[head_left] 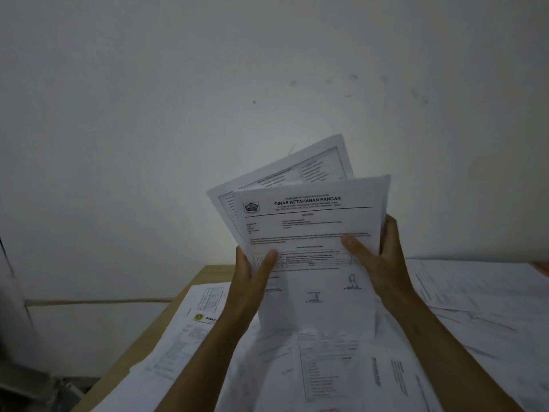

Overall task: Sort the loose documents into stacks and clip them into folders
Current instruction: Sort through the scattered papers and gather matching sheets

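Both forearms reach up and forward from the bottom edge of the view, lifting a small sheaf of papers (309, 221) upright in front of the pale wall (178, 114). The left hand (252, 281) grasps the sheaf at its lower left edge, thumb laid across the printed face and the other fingers hidden behind. The right hand (383, 257) grasps the right edge, thumb pressed flat on the front sheet and fingers wrapped around the back, their tips showing past the paper's edge.

In the sheaf, two sheets can be told apart: a front sheet headed "DINAS KETAHANAN PANGAN" with a crest at its upper left, and a rear sheet (297, 162) tilted to the left and fanned out above it. Whether more lie between them cannot be told.

Below the sheaf, a wooden table (166, 316) carries many loose documents (341, 358) overlapping in a spread too jumbled to count. Left of the left forearm, one sheet with a yellow-green logo (198, 317) lies near the table's left edge.
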